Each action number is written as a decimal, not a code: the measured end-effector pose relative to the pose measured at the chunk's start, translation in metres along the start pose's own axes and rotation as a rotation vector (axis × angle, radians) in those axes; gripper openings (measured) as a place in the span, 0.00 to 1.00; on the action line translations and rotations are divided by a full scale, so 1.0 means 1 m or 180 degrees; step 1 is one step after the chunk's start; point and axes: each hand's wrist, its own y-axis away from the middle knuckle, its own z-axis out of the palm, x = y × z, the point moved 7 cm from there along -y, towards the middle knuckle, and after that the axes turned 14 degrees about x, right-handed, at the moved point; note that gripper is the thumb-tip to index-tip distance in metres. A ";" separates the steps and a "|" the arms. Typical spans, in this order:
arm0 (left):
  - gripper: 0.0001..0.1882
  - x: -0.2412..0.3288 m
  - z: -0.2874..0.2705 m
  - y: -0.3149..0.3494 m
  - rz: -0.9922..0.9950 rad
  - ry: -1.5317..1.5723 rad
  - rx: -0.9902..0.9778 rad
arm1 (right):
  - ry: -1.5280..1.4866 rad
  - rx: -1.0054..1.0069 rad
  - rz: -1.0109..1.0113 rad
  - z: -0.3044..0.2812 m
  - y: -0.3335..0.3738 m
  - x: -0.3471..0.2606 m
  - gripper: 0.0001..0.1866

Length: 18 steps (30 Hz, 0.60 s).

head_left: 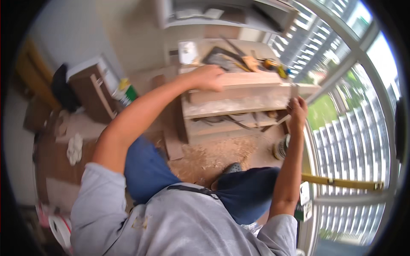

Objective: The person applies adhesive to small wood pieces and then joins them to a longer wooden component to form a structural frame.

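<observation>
A pale wooden board (252,79) lies across the front of a low wooden workbench (239,110). My left hand (207,77) is closed over the board's left end. At the other end, my right hand (297,107) is closed in a pinch, and a small flat piece (294,90) sticks up from it beside the board. Motion blur hides what kind of piece this is. Behind the board lie a dark flat tray-like thing (222,57), a saw-like blade with a wooden handle (252,63) and a yellow and black tool (270,64).
Wood shavings (213,155) cover the floor below the bench. A can (280,148) stands by my right forearm. A yellow spirit level (341,181) lies along the window frame at right. White gloves (74,149) rest on a brown surface at left, near a brown wooden box (92,94).
</observation>
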 end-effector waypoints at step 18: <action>0.40 -0.007 -0.013 0.010 -0.0185 0.0057 0.0071 | -0.0431 0.0204 0.0576 0.039 0.032 0.010 0.08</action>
